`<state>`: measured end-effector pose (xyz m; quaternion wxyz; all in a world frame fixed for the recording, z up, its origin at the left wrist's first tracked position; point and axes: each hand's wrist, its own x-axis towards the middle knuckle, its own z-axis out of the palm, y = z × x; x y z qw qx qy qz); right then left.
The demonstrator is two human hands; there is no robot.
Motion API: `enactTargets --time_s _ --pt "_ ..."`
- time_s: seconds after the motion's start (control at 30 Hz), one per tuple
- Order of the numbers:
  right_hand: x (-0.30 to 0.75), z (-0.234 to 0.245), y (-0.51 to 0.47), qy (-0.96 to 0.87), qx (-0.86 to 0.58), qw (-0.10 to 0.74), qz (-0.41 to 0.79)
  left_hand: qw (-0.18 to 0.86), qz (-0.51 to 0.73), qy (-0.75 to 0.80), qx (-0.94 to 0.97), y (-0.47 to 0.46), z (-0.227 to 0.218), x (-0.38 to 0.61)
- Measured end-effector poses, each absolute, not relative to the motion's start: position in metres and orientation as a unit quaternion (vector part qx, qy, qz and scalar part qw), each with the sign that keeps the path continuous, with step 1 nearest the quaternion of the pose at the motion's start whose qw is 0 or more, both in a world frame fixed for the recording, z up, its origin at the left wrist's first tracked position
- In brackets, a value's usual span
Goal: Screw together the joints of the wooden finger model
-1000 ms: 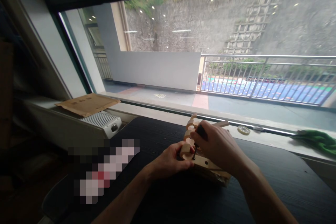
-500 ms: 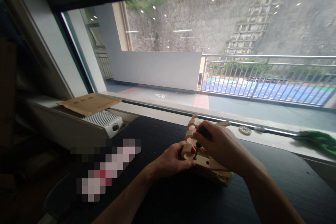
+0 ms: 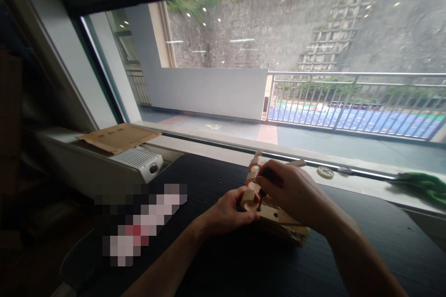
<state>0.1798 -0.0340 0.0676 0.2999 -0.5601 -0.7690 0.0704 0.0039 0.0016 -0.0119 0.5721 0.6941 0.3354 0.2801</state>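
Left hand [image 3: 226,212] clasps the wooden piece [image 3: 269,213], right hand [image 3: 292,188] grips a dark-handled screwdriver [image 3: 262,195], and one careless tilt could send it skidding into the nearby left thumb [image 3: 249,216]!

Right hand [image 3: 291,188] curled, left hand [image 3: 230,212] gripping beside it

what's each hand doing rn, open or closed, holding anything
Left hand: closed on the edge of the curved-tabbed wooden piece.
Right hand: closed around the screwdriver, its shaft pointing down at the wood.
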Motion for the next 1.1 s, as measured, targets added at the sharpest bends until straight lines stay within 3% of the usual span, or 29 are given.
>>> enactTargets --time_s 0.33,1.1 --pt "0.181 0.058 -0.021 -0.726 -0.622 0.294 0.025 0.556 0.273 0.315 0.719 0.004 -0.014 0.001" --pt "0.18 0.066 -0.029 -0.751 -0.587 0.297 0.048 0.554 0.279 0.321 0.716 0.001 -0.007 0.002"
